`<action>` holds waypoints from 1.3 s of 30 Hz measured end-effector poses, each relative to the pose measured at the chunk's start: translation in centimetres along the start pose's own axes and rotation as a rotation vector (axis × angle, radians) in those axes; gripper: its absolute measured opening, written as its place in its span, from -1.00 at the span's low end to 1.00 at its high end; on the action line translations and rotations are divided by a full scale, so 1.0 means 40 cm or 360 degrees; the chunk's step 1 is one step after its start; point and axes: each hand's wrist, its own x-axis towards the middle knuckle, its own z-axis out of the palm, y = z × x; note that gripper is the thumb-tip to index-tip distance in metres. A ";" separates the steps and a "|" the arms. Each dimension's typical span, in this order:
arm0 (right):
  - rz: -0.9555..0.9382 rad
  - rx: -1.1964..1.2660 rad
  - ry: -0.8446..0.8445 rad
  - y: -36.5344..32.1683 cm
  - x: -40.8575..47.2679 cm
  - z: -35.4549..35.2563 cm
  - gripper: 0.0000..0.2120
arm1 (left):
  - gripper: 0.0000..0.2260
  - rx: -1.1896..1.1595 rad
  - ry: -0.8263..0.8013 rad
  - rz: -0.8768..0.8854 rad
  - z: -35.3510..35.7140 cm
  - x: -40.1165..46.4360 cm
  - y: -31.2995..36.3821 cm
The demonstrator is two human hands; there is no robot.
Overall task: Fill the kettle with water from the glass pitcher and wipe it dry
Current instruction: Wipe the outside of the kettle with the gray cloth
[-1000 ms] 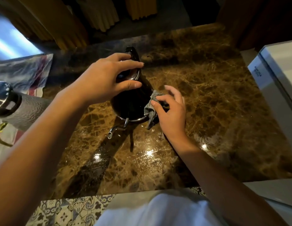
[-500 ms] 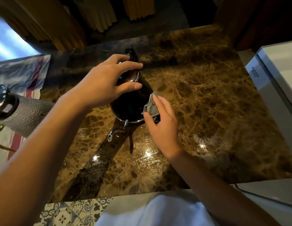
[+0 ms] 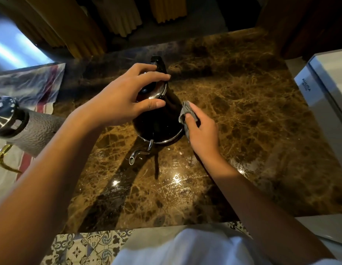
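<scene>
Brown marble worktop (image 3: 242,131) carries the dark kettle (image 3: 158,123) at its middle, spout toward the person, where the left hand (image 3: 126,100) clasps the lid from above and the right hand (image 3: 201,132) presses a pinched grey cloth (image 3: 186,111) against its side.

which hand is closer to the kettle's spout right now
The right. The right hand presses a grey cloth against the kettle body's side, just up and right of the spout. The left hand sits higher, on the lid, farther away.
</scene>
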 end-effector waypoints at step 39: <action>0.0020 0.0042 0.0052 0.068 -0.019 -0.025 -0.66 | -0.33 0.0799 0.0114 -0.0185 0.025 0.043 0.070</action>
